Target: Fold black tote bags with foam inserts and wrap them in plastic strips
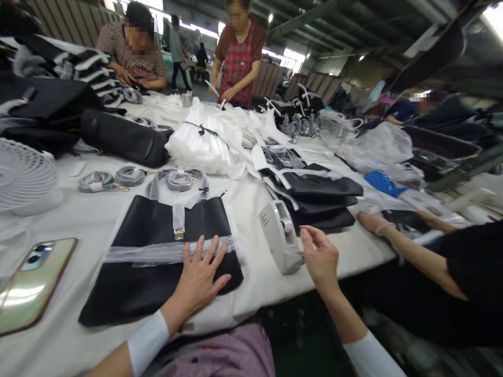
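Observation:
A black handbag (141,293) lies flat before me, with a strip of clear plastic wrap (153,253) across its front and a gold clasp (179,234) on its wrapped tab. My left hand (200,277) rests on the bag's right side, fingers spread over the wrap. To the right of the bag stands a white tape dispenser (277,235). Just beyond its right side is my right hand (321,257), raised with thumb and fingers drawn together; whatever is between them, if anything, is too small to make out.
Coiled grey straps (97,181) lie behind the bag. A phone (35,283) and white fan (25,175) are at left. Stacked black bags (318,188) sit behind the dispenser, white packing material (204,141) mid-table. A co-worker's arm (416,256) reaches in at right; two people stand opposite.

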`<state>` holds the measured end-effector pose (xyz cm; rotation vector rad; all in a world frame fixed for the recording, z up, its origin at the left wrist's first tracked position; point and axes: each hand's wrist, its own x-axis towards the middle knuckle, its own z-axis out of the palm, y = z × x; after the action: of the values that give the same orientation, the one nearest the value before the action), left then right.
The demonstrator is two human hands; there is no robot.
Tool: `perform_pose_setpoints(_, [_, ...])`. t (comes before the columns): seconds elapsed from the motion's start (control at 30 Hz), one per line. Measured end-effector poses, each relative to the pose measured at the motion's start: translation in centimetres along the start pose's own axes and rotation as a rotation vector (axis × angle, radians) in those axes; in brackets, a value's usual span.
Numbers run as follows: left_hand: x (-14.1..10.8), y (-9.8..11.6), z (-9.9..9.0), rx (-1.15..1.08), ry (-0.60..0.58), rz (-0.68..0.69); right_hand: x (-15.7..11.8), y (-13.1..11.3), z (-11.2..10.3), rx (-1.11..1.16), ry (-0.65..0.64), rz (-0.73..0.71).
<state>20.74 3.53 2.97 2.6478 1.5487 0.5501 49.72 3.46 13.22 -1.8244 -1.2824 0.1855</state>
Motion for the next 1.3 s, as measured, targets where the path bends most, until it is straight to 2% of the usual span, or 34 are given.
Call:
perform_pose_setpoints(0.03, [0.0, 0.0, 0.0, -0.005, 0.002, 0.001, 0.8, 1.0, -1.3, 0.002, 0.013, 0.148])
perform_pose_setpoints(0.1, [-0.1, 0.0, -0.1, -0.013, 0.004, -0.001, 1.8, 2.7, -2.7, 0.018, -0.08, 0.311])
perform_pose_setpoints(0.2, [0.0, 0.0, -0.1, -0.02, 0.011, -0.003, 1.7, 3.6, -2.6, 0.073, -0.255, 0.376])
perform_pose_setpoints(0.33, [0.0, 0.0, -0.1, -0.016, 0.014, -0.003, 1.5, 2.9, -1.6, 0.167, -0.331, 0.425])
perform_pose_setpoints(0.43, [0.0, -0.1, -0.1, -0.013, 0.016, 0.003, 1.6, 2.4, -1.7, 0.235, -0.307, 0.423])
perform_pose_setpoints(0.53, [0.0, -0.1, -0.2, -0.028, 0.014, -0.002, 1.1, 2.3, -2.5, 0.278, -0.203, 0.364])
perform_pose_setpoints(0.67, [-0.1, -0.1, -0.2, -0.027, 0.003, -0.012, -1.4, 2.4, -4.1, 0.296, -0.061, 0.286])
perform_pose_setpoints(0.8, [-0.1, -0.1, -0.1, -0.02, -0.003, -0.006, -4.8, 3.1, -5.4, 0.327, 0.072, 0.285])
perform_pose_setpoints(0.9, [-0.1, -0.1, 0.0, -0.013, -0.001, -0.005, -7.2, 4.1, -5.7, 0.285, 0.052, 0.304])
perform_pose_setpoints(1.03, [-0.1, -0.1, -0.1, 0.007, -0.004, 0.003, -9.0, 5.5, -4.9, 0.212, -0.02, 0.301])
perform_pose_setpoints(1.17, [-0.1, -0.1, -0.2, 0.017, -0.013, 0.004, -9.0, 6.7, -3.6, 0.099, -0.074, 0.364])
perform_pose_setpoints(1.3, [-0.1, -0.1, -0.1, 0.021, -0.009, 0.009, -8.8, 8.0, -3.6, -0.108, -0.078, 0.27])
